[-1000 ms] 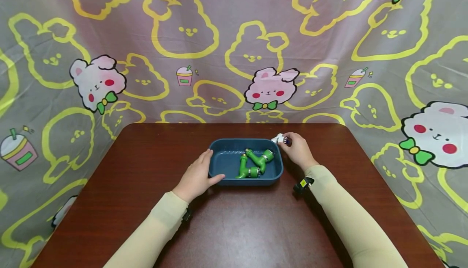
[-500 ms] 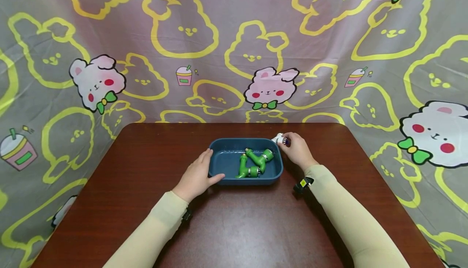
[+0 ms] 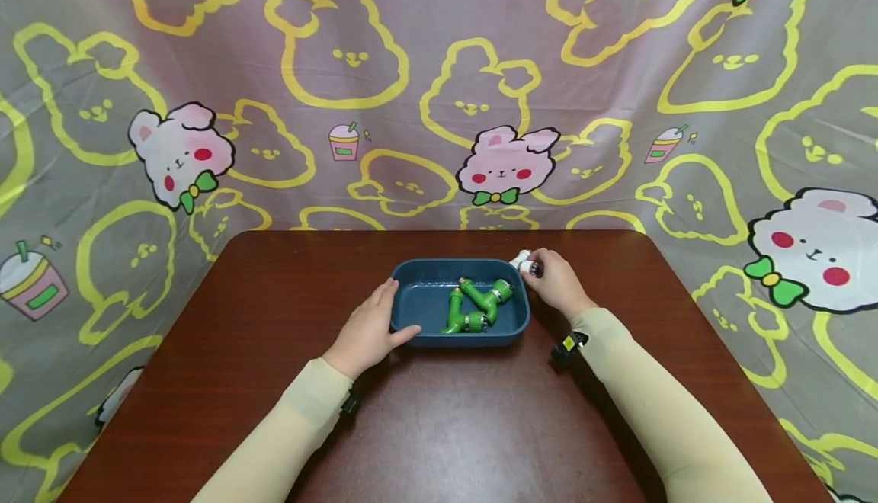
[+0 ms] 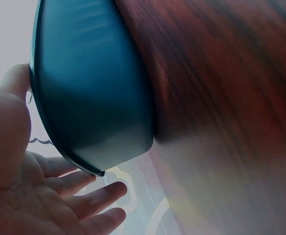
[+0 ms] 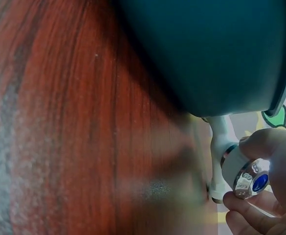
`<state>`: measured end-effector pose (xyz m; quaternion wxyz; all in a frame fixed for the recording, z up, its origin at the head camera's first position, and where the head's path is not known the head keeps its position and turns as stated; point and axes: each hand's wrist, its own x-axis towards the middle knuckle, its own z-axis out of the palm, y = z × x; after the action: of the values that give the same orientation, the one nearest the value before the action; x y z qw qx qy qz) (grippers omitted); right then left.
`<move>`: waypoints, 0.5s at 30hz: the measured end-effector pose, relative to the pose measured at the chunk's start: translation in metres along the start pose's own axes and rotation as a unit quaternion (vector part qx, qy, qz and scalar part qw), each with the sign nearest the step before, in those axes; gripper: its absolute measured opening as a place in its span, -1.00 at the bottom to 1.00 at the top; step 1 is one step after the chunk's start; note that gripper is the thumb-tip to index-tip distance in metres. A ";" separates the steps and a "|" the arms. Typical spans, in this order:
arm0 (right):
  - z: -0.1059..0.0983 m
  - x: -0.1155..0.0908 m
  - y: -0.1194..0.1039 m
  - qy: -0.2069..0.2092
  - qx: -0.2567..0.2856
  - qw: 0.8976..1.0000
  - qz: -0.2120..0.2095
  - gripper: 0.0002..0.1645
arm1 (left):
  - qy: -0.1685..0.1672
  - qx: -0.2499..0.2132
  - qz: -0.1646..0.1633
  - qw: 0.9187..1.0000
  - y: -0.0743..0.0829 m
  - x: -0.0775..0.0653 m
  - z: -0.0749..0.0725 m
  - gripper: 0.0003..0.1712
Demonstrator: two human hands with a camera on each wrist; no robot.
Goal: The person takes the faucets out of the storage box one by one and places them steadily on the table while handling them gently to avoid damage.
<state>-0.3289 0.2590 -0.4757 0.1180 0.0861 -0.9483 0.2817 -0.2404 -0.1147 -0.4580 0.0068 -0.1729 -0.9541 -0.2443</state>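
Observation:
My right hand [image 3: 557, 282] pinches the handle of a white valve tap [image 5: 221, 139] between thumb and fingers. This tap lies on the table, just beyond the tray's right end. Its handle has a chrome band and a round blue cap. A dark blue rectangular tray [image 3: 446, 341] sits before me. My left hand [image 3: 363, 334] rests at the tray's left end, thumb over the front rim and fingers fairly straight along the side. Inside the tray's right half lie two green taps, one nearer [image 3: 456, 311] and one farther right [image 3: 488, 303], both with chrome-trimmed handles.
All of this stands on a dark red-brown wooden table [image 3: 439, 419]. A curtain [image 3: 384, 46] printed with bears and rabbits hangs behind the table's back edge and along both sides. Each wrist carries a small black camera strap.
The white tap's handle has turned a little in my right fingers, so more of its white side shows now. My left hand, the tray and the green taps have stayed put.

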 end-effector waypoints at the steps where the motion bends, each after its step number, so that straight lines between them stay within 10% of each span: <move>1: 0.000 0.000 0.000 -0.003 -0.002 1.000 0.000 -0.66 | -0.001 0.001 -0.001 1.000 0.000 0.000 0.000 0.15; 15: -0.003 -0.006 0.002 -0.035 -0.011 0.999 0.012 -0.62 | 0.000 0.003 -0.005 1.000 0.000 0.001 0.003 0.15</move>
<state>-0.3233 0.2628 -0.4760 0.0825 0.0830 -0.9558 0.2697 -0.2415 -0.1134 -0.4603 0.0060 -0.1685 -0.9557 -0.2414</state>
